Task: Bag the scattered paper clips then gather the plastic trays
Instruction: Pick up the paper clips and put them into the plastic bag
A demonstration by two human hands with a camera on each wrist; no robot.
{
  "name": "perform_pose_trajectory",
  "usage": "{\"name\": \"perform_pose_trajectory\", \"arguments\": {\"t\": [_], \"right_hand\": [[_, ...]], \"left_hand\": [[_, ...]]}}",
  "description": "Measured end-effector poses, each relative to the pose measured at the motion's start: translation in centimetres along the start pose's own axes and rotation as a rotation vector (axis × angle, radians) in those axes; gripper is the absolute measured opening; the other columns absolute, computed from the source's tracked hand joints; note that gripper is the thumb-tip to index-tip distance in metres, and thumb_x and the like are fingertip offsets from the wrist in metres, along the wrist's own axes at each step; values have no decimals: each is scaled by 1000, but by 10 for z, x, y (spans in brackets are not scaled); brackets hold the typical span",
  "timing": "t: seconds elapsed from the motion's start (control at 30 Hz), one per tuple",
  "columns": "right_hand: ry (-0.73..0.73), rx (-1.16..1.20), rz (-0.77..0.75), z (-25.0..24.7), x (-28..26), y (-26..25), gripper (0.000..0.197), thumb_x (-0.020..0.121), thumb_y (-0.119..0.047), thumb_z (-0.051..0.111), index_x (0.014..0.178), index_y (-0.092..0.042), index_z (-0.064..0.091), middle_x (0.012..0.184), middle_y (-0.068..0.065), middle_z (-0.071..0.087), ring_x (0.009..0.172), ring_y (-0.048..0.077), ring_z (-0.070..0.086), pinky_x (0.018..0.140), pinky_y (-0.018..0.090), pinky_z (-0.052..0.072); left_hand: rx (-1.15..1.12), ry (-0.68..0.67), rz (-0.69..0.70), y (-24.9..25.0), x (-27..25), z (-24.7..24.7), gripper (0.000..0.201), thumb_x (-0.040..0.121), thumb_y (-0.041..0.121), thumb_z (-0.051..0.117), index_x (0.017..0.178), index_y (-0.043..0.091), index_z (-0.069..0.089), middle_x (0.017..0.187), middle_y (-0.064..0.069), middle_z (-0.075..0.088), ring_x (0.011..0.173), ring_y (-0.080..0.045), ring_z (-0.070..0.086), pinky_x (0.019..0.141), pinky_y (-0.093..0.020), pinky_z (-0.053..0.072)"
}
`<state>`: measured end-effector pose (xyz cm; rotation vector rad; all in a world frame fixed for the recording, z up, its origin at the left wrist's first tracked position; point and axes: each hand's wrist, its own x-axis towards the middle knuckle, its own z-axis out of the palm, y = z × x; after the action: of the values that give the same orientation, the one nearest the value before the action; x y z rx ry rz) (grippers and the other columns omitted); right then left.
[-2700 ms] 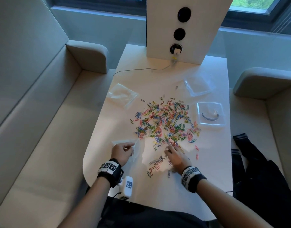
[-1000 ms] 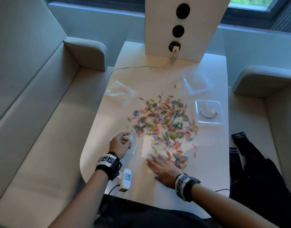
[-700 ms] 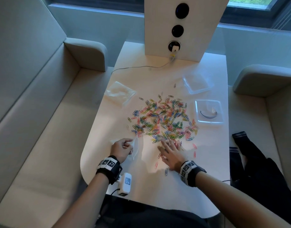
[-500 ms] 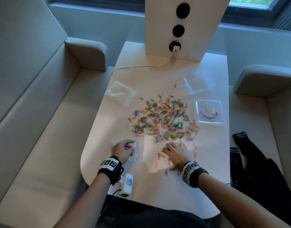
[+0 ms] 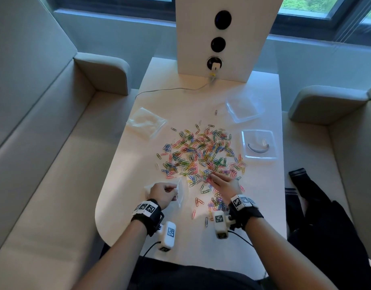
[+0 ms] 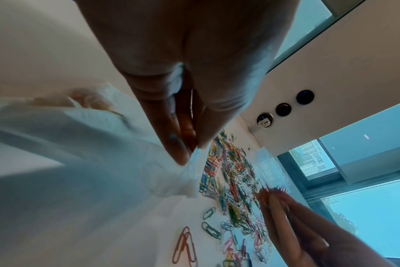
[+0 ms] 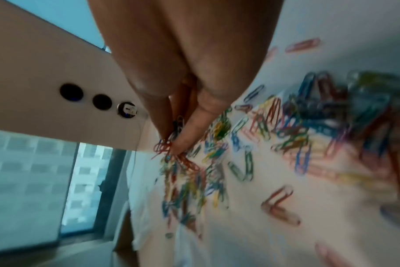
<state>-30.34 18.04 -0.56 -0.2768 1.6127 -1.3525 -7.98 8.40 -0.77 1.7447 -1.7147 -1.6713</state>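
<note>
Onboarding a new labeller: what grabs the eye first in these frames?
The big scatter of multicoloured paper clips across the middle of the white table. At its near edge the right hand pinches a bunch of clips, while the left hand grips a clear plastic bag. Two clear plastic trays lie right of the pile.

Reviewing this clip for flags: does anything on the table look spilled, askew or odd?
Yes: coloured paper clips lie spilled loose across the table, which is expected here. The far plastic tray sits askew beside the squarer near tray. Nothing looks damaged.
</note>
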Motion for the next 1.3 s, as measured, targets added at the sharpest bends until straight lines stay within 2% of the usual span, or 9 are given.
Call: {"name": "perform_pose_trajectory", "arguments": {"t": [0.1,0.2,0.33,0.47,0.67,0.87,0.93,1.1,1.3], "right_hand": [[-141,357,115,23,-11,-2,30,91,11,52,121,13,55,108,18,66,102,25,64,94,31,53],[-168,452,185,45,-20,7,25,89,13,54,113,16,58,101,24,69,93,29,69,88,33,57],[-126,113,140,59,-22,21,17,86,9,63,93,-1,73,105,29,69,97,33,70,90,39,57],[-139,-415,54,62,-24,19,32,81,1,64,79,-29,76,81,2,71,84,24,71,84,49,58],[-211,-659,27,67,-27,6,42,78,-1,73,119,-6,64,100,2,72,90,14,68,71,17,54],[-59,-686,-171,42,-32,0,16,77,-22,78,93,-23,77,83,-9,74,72,11,71,68,31,61],[38,-824,-130,16,-29,1,42,69,-33,84,109,-29,70,98,-10,71,86,13,67,76,32,60],[160,-1276,285,-51,-43,34,151,31,-45,98,151,-23,8,136,12,33,118,36,54,98,49,50],[158,-1256,171,-29,-45,65,158,30,-46,98,153,-19,1,131,13,29,117,36,51,101,45,47]], "left_hand": [[-43,-6,28,9,2,12,22,85,5,69,107,3,72,77,-8,74,67,-17,71,80,-36,61],[-62,-22,87,17,1,20,19,86,3,68,104,2,75,72,-7,74,62,-16,68,78,-36,61],[-72,-6,131,24,-1,21,18,87,2,68,102,4,75,82,-10,75,66,-17,71,73,-31,61],[-44,-46,148,24,-4,16,20,86,1,69,105,3,74,89,-13,74,73,-20,73,76,-35,62],[24,-53,191,20,-8,10,18,84,9,72,101,11,76,88,-3,76,76,-14,74,79,-34,61],[46,-14,181,18,-7,-2,20,87,8,69,106,11,75,78,-3,76,69,-14,71,79,-30,60],[31,7,165,15,-6,-7,22,87,8,69,108,11,74,78,-2,76,66,-12,69,78,-26,59],[-9,54,123,3,-3,-18,23,87,8,69,109,14,74,82,-1,76,65,-10,69,80,-28,60],[-83,95,61,-6,-3,-18,24,88,2,66,110,7,72,81,-7,74,60,-9,66,63,-12,54]]}}
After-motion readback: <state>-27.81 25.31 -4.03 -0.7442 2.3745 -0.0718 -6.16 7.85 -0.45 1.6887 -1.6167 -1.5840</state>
